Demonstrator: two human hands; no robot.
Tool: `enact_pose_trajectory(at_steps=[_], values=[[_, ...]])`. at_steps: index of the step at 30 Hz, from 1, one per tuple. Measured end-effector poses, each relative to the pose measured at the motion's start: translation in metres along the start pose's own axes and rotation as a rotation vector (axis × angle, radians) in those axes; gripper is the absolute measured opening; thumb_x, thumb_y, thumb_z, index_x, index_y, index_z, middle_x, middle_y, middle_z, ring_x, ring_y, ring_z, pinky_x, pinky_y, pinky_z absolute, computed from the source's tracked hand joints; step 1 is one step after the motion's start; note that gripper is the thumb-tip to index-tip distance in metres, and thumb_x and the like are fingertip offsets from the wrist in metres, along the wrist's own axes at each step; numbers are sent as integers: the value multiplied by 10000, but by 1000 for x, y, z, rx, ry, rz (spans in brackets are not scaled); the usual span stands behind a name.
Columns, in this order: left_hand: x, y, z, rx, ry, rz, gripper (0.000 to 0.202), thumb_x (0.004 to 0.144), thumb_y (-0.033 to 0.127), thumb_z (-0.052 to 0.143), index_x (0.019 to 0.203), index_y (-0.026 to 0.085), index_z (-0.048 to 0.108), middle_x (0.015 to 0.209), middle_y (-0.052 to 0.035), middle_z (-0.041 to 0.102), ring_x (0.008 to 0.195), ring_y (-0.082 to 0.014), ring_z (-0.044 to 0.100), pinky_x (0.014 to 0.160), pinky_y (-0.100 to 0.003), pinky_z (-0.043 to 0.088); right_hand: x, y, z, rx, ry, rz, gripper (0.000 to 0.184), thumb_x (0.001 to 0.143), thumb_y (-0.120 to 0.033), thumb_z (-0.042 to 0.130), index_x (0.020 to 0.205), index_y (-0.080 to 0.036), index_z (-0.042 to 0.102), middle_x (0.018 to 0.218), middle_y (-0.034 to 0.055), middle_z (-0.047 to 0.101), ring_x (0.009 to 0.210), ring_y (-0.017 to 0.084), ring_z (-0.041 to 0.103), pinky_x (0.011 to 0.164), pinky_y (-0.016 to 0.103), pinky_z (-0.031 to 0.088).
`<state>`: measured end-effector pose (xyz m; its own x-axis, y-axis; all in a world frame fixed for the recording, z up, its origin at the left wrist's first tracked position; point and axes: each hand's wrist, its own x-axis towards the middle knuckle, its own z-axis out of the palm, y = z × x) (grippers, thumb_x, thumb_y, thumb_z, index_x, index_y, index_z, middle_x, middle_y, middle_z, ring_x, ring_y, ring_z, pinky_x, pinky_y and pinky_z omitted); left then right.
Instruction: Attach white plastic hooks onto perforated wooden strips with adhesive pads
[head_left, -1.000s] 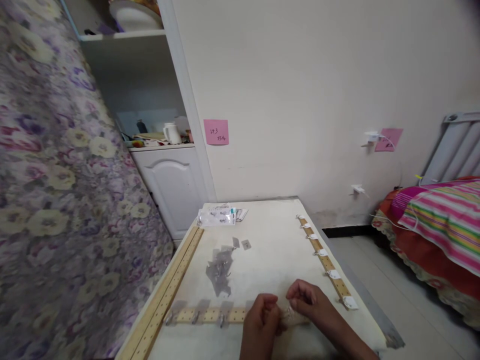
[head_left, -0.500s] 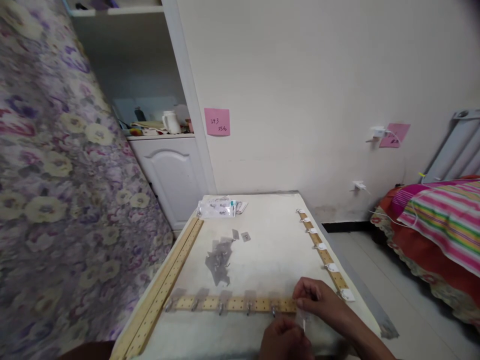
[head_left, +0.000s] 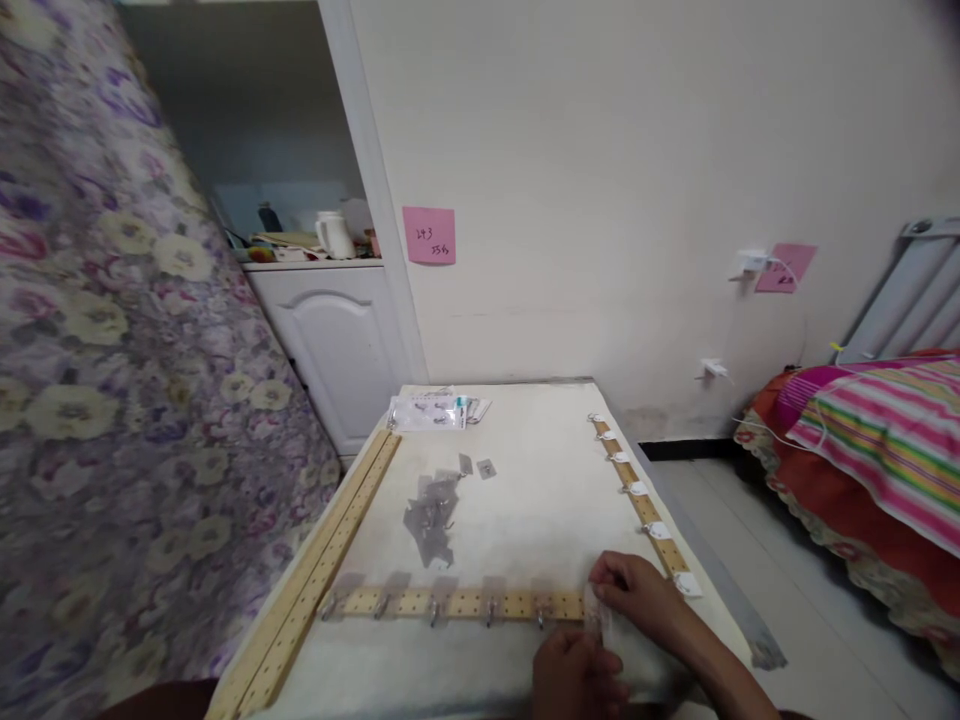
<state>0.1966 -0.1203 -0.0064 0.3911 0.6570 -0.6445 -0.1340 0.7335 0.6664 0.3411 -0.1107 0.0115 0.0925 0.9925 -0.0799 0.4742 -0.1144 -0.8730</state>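
Observation:
My right hand (head_left: 637, 595) is pinched on the upper edge of a clear adhesive hook (head_left: 598, 612) at the right end of a perforated wooden strip (head_left: 517, 605). Just below it, my left hand (head_left: 576, 675) has its fingers closed at the lower part of the same hook; the fingertips partly hide it. Along this strip sit several clear squares with metal hooks (head_left: 491, 610), spaced apart. Farther back lies a pile of similar clear hooks (head_left: 431, 520), with two loose squares (head_left: 486, 468) beside it.
Two long perforated wooden strips (head_left: 315, 590) lie along the table's left side. Another strip with white hooks (head_left: 652, 528) runs down the right. Plastic packaging (head_left: 427, 412) rests at the back of the white-covered table (head_left: 525, 500). A bed (head_left: 877, 440) stands right; a floral curtain (head_left: 150, 380) hangs left.
My right hand has risen slightly, and the clear hook between my hands now shows more upright. My left hand stays low beside it. The whole view has shifted a little.

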Motion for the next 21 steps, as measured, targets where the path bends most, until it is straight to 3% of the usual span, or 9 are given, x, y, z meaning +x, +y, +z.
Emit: enact_pose_trajectory(at_steps=[11, 21], values=[[5, -7, 3, -116, 13, -22, 223, 658, 322, 641, 726, 184, 479, 588, -1, 615, 411, -118, 547, 428, -226, 325, 17, 11, 14, -39, 63, -8, 137, 677, -157, 489, 665, -168, 625, 578, -23, 575, 588, 120, 500, 562, 218, 364], [11, -11, 7, -101, 95, 10, 178, 712, 336, 570, 692, 186, 474, 535, -7, 606, 394, -124, 539, 426, -229, 333, 24, 21, 19, -46, 104, 5, 129, 677, -176, 480, 626, -174, 599, 510, -37, 537, 526, 110, 472, 525, 218, 352]])
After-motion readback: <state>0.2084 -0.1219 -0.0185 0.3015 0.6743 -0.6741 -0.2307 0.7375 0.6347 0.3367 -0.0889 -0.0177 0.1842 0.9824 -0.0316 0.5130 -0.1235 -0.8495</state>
